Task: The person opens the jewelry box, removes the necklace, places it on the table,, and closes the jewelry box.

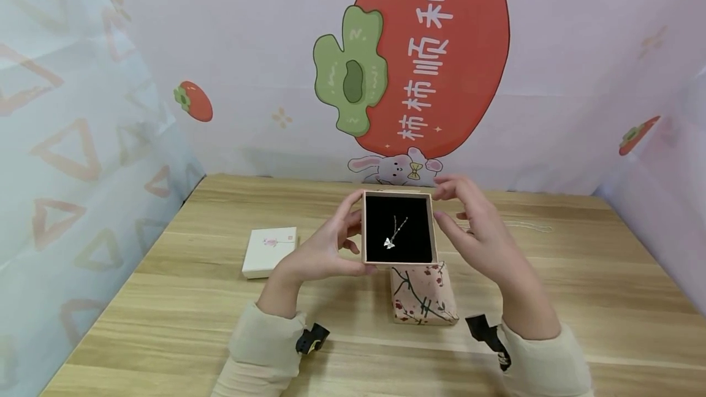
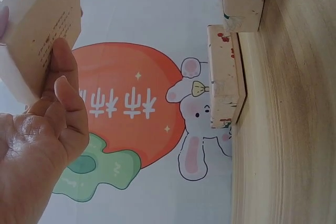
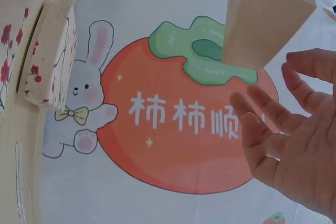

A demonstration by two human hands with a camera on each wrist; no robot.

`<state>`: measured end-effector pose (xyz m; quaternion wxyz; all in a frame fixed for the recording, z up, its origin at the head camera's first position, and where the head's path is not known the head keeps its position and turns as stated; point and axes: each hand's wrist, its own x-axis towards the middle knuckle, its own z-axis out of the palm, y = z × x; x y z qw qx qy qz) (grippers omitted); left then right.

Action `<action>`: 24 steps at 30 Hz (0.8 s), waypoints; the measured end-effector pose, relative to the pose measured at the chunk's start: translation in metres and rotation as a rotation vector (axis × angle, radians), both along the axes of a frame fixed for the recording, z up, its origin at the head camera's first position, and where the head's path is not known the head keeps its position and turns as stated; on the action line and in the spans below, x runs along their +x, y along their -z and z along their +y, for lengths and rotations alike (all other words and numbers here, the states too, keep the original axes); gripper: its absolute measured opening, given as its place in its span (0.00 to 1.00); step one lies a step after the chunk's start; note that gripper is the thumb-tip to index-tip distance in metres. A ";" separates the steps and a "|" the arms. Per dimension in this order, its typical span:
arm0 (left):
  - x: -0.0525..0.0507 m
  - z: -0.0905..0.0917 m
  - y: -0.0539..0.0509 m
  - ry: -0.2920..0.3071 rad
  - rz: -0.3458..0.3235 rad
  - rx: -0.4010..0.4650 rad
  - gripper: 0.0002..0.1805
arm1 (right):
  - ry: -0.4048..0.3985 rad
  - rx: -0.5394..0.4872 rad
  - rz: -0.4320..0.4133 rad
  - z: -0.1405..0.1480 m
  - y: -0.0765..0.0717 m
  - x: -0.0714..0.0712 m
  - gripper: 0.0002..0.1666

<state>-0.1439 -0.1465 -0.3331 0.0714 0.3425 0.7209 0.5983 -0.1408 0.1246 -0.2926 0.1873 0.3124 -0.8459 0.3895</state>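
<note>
My left hand [image 1: 320,253] grips a small square cardboard box [image 2: 26,9] by its left side, raised above the table and tilted toward the head camera. Inside lies a black insert [image 1: 413,244], bearing a silver necklace [image 1: 389,242] with a bow-like or butterfly-like pendant. Small print marks the underside in the left wrist view. Beside the box's right edge, my right hand [image 1: 480,231] has its fingers spread and loosely bent. A gap separates it from the box in the right wrist view.
On the wooden table [image 1: 182,299], a cream lid or box [image 1: 270,249] with a pink flower sits left. A floral-patterned box [image 1: 423,296] lies below the raised one; another floral box [image 2: 223,77] stands farther back. A thin chain [image 1: 529,225] lies back right. Printed cloth [image 1: 265,78] hangs behind.
</note>
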 end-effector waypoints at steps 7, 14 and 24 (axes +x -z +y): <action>-0.001 0.002 0.002 0.012 0.004 0.008 0.61 | 0.011 0.034 0.044 -0.006 0.009 0.000 0.09; -0.002 0.003 0.003 -0.025 -0.003 0.011 0.60 | -0.051 0.185 -0.043 -0.012 0.013 -0.001 0.26; 0.000 0.005 0.004 -0.018 0.017 -0.062 0.60 | -0.118 0.249 -0.154 -0.009 0.015 0.000 0.28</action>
